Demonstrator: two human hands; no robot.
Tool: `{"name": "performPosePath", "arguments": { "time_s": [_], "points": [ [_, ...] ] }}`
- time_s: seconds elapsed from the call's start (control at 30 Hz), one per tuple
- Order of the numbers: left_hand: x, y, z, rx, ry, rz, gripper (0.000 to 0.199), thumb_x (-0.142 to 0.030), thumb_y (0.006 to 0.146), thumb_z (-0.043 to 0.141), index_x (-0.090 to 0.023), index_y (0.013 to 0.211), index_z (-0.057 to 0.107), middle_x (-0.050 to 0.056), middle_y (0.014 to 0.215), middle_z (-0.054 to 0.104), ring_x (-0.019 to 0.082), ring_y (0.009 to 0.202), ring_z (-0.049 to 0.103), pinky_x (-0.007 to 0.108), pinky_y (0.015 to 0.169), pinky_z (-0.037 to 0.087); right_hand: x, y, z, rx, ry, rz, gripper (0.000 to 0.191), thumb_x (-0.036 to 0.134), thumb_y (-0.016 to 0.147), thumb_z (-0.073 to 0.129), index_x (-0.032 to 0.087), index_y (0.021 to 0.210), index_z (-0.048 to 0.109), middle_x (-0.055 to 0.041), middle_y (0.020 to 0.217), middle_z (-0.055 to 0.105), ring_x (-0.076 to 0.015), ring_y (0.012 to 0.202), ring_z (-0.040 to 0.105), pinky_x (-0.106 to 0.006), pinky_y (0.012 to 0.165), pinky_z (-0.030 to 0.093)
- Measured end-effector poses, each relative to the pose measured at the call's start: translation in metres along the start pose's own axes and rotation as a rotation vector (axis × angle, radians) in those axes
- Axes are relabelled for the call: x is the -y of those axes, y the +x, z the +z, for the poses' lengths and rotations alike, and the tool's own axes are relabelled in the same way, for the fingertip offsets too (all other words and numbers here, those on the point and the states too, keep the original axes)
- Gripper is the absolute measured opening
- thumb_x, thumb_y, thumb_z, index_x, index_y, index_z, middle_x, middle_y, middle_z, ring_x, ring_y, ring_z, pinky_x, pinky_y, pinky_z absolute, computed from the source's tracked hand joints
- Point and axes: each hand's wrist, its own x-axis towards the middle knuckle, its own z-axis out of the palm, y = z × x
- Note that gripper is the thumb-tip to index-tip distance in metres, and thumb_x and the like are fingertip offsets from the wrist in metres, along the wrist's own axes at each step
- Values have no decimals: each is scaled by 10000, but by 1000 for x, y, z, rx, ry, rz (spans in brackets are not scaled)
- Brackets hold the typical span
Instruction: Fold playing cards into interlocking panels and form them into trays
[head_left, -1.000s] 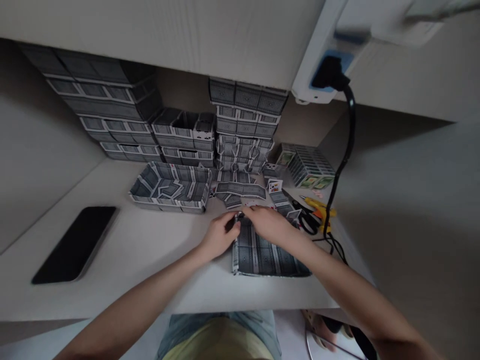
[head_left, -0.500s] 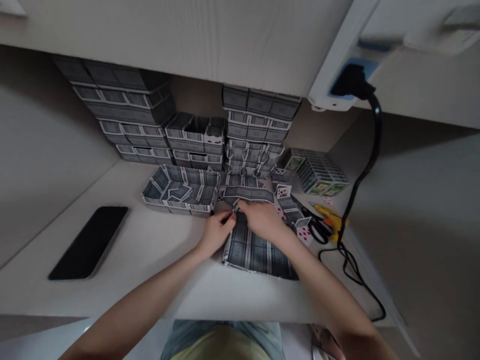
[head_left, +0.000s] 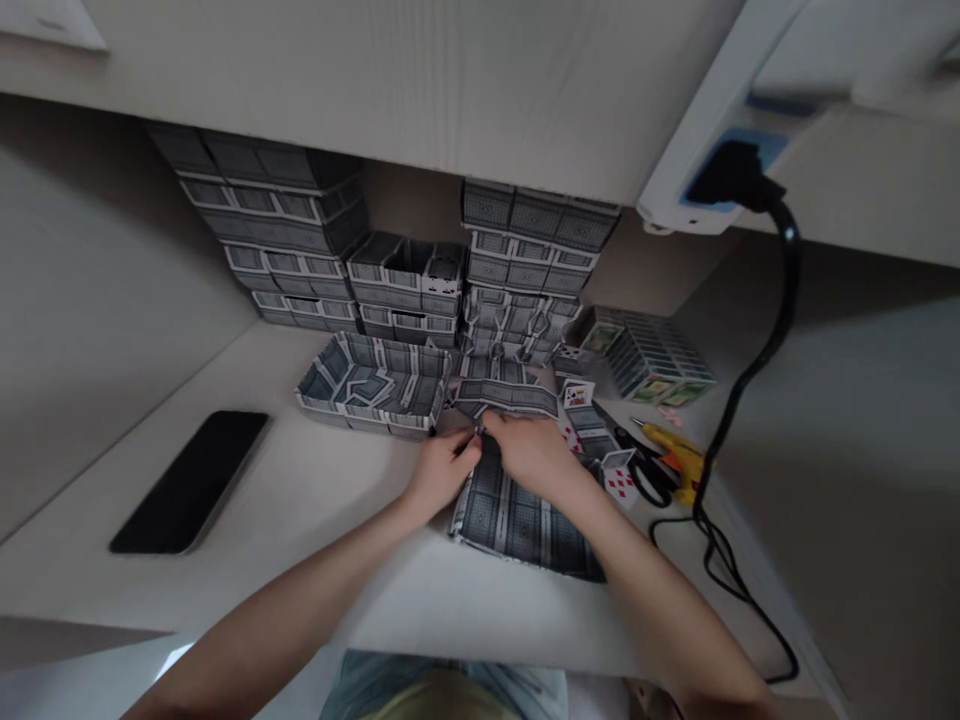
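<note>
A panel of joined playing cards [head_left: 517, 510], patterned backs up, lies in front of me on the white desk. At its far left corner, my left hand [head_left: 446, 465] pinches the edge between thumb and fingers. My right hand [head_left: 525, 450] is closed on the same corner, its fingertips touching those of the left. Its palm and wrist cover part of the panel. Just beyond the hands is a folded card strip [head_left: 506, 397]. An open card tray [head_left: 375, 385] with loose cards inside sits to the left of the hands.
Stacked card boxes [head_left: 289, 235] and another card stack [head_left: 529, 240] stand at the back. A black phone [head_left: 191, 480] lies left. On the right are card packs [head_left: 656, 355], black scissors [head_left: 651, 475], a yellow glue gun [head_left: 679, 460] and a black cable [head_left: 750, 375]. A shelf overhangs the desk.
The whole view has shifted slightly, so the desk items appear farther right. Both hands remain at the panel's corner, with little change in their grip.
</note>
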Motion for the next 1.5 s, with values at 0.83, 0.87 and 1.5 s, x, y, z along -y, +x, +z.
{"name": "performPosePath", "arguments": {
  "time_s": [0.83, 0.87, 1.5],
  "points": [
    [9, 1, 5, -37, 15, 27, 281, -270, 792, 391, -136, 713, 624, 20, 710, 635, 125, 655, 548, 209, 593, 377, -2, 0, 3, -2, -17, -5, 226, 184, 835, 311, 217, 1007, 454, -57, 863, 648, -211, 778, 598, -276, 602, 368],
    [10, 2, 6, -45, -29, 15, 261, -268, 784, 404, -139, 758, 630, 24, 749, 643, 130, 682, 557, 213, 614, 389, -3, 0, 3, 2, -15, -12, 224, 188, 838, 311, 222, 1007, 454, -55, 872, 647, -211, 789, 597, -274, 605, 368],
    [16, 5, 2, 37, -418, -103, 452, -338, 819, 268, -127, 542, 556, 34, 587, 598, 128, 579, 541, 239, 581, 406, -8, -14, -11, -114, 263, -193, 160, 123, 776, 454, 192, 764, 598, -34, 861, 576, -178, 918, 446, -292, 758, 286]
  ]
}}
